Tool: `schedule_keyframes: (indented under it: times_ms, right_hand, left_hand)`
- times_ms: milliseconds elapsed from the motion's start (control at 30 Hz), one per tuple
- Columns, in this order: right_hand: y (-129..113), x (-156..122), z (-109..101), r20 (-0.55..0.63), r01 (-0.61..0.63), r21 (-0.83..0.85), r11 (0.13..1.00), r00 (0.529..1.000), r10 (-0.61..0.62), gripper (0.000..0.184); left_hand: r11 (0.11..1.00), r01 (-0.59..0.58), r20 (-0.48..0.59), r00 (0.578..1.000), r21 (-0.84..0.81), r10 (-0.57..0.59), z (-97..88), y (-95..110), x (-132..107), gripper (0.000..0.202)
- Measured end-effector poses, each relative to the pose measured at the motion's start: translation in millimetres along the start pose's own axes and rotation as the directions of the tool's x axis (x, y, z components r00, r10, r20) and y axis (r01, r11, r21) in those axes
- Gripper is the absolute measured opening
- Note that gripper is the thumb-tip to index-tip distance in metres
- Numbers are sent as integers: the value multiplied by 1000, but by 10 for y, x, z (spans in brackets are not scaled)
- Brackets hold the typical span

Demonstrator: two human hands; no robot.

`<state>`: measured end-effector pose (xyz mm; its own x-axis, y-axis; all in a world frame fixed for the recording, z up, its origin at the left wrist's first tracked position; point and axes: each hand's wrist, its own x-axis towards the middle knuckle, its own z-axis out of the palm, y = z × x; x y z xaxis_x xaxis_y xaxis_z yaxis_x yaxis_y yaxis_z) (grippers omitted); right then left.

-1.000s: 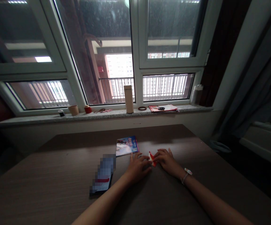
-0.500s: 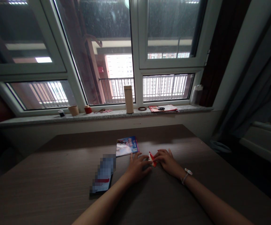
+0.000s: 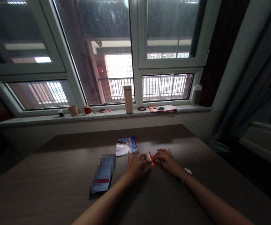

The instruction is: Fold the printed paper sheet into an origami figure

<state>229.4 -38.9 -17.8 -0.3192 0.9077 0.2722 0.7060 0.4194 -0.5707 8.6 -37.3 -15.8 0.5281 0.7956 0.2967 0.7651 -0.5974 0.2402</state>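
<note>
A small folded paper [image 3: 152, 159], red and white and roughly triangular, lies on the table between my hands. My left hand [image 3: 136, 165] is palm down with its fingers spread, the index fingertip at the paper's left edge. From the other side, my right hand [image 3: 167, 161] has its bent fingertips closed on the paper's right edge; its thumb tip is hard to make out. A light bracelet [image 3: 186, 175] circles my right wrist. Just beyond my left fingertips is a blue and pink printed booklet [image 3: 126, 146]. A pixelated phone-like device [image 3: 103, 175] lies left of my left forearm.
Along the windowsill [image 3: 97, 115] stand a beige flask [image 3: 128, 100], a tan cup [image 3: 73, 111], a red spool-like item [image 3: 87, 109] and a clear bottle [image 3: 196, 94]. Scissors [image 3: 160, 108] rest on red and white papers [image 3: 169, 107]. The brown table [image 3: 43, 175] ends below the window.
My left hand's little finger has shifted slightly left and lifted. Both hands stay at the folded paper, which looks nearly unmoved.
</note>
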Motion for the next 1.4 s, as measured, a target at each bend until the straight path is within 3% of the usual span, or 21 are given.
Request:
schedule_keyframes:
  times_ms: [467,1000,1400]
  right_hand:
    - [-75,-41,-44,14,101,-97,990,995,-100,40]
    - [-82,-32,-95,86,148,-197,969,987,-133,58]
    - [-51,-27,-72,93,164,-208,964,985,-148,58]
  left_hand:
    - [999,42,-87,995,9,-41,24,-14,17,22]
    - [996,79,-86,993,-44,-83,62,-51,24,21]
    - [994,97,-77,992,-57,-101,43,-59,21,21]
